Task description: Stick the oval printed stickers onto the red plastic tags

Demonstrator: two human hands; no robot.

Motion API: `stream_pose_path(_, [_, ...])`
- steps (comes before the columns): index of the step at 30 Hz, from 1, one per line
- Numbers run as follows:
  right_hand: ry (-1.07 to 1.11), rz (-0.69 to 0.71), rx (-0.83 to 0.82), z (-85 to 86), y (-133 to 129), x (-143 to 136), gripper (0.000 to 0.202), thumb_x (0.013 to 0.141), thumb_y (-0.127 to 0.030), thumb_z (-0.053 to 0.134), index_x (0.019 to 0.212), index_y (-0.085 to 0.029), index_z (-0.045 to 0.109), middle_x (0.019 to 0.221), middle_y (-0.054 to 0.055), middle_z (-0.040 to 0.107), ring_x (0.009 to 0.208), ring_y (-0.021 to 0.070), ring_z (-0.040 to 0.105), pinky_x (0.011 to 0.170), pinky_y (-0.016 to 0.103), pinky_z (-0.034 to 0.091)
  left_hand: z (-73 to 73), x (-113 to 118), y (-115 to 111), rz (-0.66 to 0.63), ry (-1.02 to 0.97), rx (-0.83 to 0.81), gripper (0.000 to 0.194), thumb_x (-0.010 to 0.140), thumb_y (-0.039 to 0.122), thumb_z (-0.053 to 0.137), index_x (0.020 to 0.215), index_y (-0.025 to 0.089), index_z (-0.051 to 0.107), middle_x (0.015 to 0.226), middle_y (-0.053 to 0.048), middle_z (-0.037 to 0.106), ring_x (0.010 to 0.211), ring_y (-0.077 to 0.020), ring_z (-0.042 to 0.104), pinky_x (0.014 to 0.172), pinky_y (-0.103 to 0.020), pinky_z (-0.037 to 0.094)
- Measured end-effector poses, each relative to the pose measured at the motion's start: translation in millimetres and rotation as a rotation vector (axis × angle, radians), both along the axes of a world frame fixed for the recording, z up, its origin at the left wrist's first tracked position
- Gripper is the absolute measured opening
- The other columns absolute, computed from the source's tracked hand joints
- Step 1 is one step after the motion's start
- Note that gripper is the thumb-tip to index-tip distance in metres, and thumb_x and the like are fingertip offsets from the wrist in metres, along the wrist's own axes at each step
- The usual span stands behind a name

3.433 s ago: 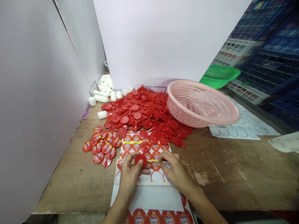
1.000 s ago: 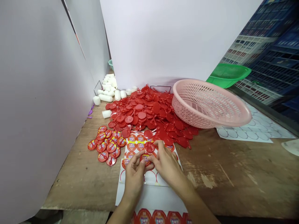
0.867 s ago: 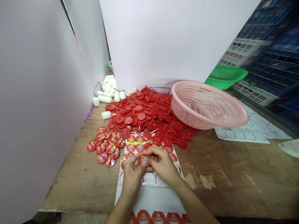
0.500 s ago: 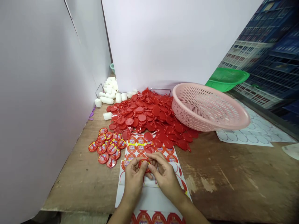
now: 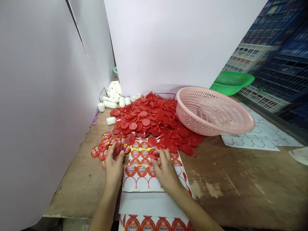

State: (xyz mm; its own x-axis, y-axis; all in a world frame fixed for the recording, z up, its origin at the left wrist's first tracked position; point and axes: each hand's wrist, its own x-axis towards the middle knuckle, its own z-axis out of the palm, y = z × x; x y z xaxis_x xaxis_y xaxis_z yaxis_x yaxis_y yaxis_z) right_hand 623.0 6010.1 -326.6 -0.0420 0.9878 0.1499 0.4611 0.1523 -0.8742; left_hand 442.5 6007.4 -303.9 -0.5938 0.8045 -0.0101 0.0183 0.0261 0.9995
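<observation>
My left hand (image 5: 114,165) is over the small pile of stickered red discs (image 5: 103,154) at the left, its thumb and fingers around a red disc (image 5: 118,149). My right hand (image 5: 165,167) pinches the edge of a plain red plastic disc (image 5: 153,154) above the sticker sheet. Round red labels in rows cover this sheet (image 5: 141,182), which lies folded over in front of me; the near row shows bare white circles. Beyond the hands rises a big heap of plain red discs with short stems (image 5: 146,115).
A pink perforated basket (image 5: 214,110) leans on the heap's right side, with a green basin (image 5: 232,82) behind it. White plastic containers (image 5: 110,104) lie at the back left. Pale panels (image 5: 166,45) stand behind and left. Sheets with circle outlines (image 5: 250,141) lie at the right.
My hands have moved apart from the disc they both held. The left has gone left with it to the stickered pile; the right has moved slightly forward onto a plain disc.
</observation>
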Motion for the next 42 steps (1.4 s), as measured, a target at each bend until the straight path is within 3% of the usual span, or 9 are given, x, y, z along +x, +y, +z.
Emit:
stream_pose_path(4, [-0.297,0.022,0.025,3.7,15.2,-12.8,0.010,0.079,-0.008,0.053,0.081,-0.019,0.052,0.092,0.008,0.049,0.072,0.0194,0.055,0.064,0.034,0.049,5.9,6.5,-17.0,0.079,0.443,0.088,0.049,0.078,0.026,0.064,0.126,0.023,0.056,0.144,-0.011,0.042,0.135,-0.0274,0.037,0.103,-0.039,0.040])
stream_pose_path(7, [-0.292,0.079,0.091,9.1,17.5,-12.9,0.017,0.081,-0.007,0.047,0.070,-0.020,0.047,0.082,0.005,0.048,0.065,0.0163,0.050,0.061,0.030,0.045,10.3,25.3,-40.5,-0.361,0.375,0.039,0.024,0.084,0.024,0.057,0.106,0.022,0.066,0.104,-0.009,0.066,0.098,-0.0233,0.062,0.078,-0.031,0.050])
stream_pose_path(10, [0.023,0.086,0.139,17.3,6.2,-7.8,0.017,0.085,-0.017,0.049,0.069,-0.022,0.045,0.074,0.001,0.047,0.063,0.0139,0.049,0.059,0.027,0.043,12.2,38.0,-52.1,-0.715,0.276,-0.105,0.018,0.086,0.026,0.055,0.089,0.021,0.071,0.083,-0.007,0.070,0.077,-0.0209,0.063,0.068,-0.027,0.046])
stream_pose_path(16, [0.587,0.196,-0.363,22.5,-29.2,-0.6,0.026,0.091,-0.046,0.046,0.081,-0.023,0.044,0.056,-0.004,0.050,0.046,0.0135,0.047,0.047,0.027,0.041,3.2,47.4,-43.0,-0.635,-0.034,-0.126,0.033,0.088,0.045,0.052,0.075,0.019,0.065,0.070,-0.002,0.063,0.067,-0.0170,0.054,0.065,-0.025,0.042])
stream_pose_path(21, [-0.112,0.127,0.047,20.4,-22.0,21.2,0.015,0.091,-0.023,0.046,0.093,-0.021,0.061,0.099,0.009,0.065,0.099,0.0270,0.055,0.084,0.044,0.041,-14.4,48.1,-43.2,-0.493,-0.127,-0.125,0.029,0.082,0.046,0.062,0.085,0.017,0.064,0.080,-0.002,0.062,0.075,-0.0166,0.053,0.072,-0.025,0.043])
stream_pose_path(25, [-0.451,0.294,-0.005,21.8,-13.2,38.7,0.023,0.080,-0.006,0.052,0.091,-0.023,0.064,0.097,0.007,0.064,0.099,0.0286,0.056,0.085,0.046,0.036,-9.0,43.9,-46.4,-0.518,-0.191,-0.103,0.031,0.081,0.048,0.063,0.079,0.016,0.064,0.075,-0.001,0.060,0.072,-0.0155,0.052,0.069,-0.024,0.043])
stream_pose_path(34, [-0.381,0.288,0.068,9.4,-7.5,44.1,0.022,0.083,-0.003,0.049,0.083,-0.021,0.061,0.085,0.003,0.059,0.084,0.0208,0.054,0.073,0.034,0.040,-6.7,55.4,-38.8,-0.537,-0.325,-0.183,0.035,0.065,0.045,0.078,0.068,0.015,0.059,0.066,-0.001,0.062,0.060,-0.0146,0.061,0.059,-0.024,0.049])
stream_pose_path(39, [-0.393,0.227,0.323,0.1,-22.0,46.9,0.023,0.087,-0.008,0.049,0.088,-0.024,0.066,0.092,0.005,0.062,0.089,0.0221,0.054,0.079,0.038,0.038,-18.5,61.3,-34.1,-0.425,-0.490,-0.215,0.055,0.059,0.046,0.082,0.096,0.015,0.056,0.066,-0.002,0.068,0.050,-0.0187,0.067,0.053,-0.029,0.055])
stream_pose_path(42, [-0.107,0.313,0.215,3.9,-28.6,55.1,0.016,0.088,-0.014,0.049,0.081,-0.022,0.061,0.088,0.005,0.058,0.086,0.0202,0.054,0.076,0.035,0.043,-18.4,61.1,-34.0,-0.373,-0.503,-0.194,0.063,0.060,0.047,0.081,0.107,0.014,0.055,0.069,-0.003,0.069,0.052,-0.0203,0.069,0.050,-0.028,0.056])
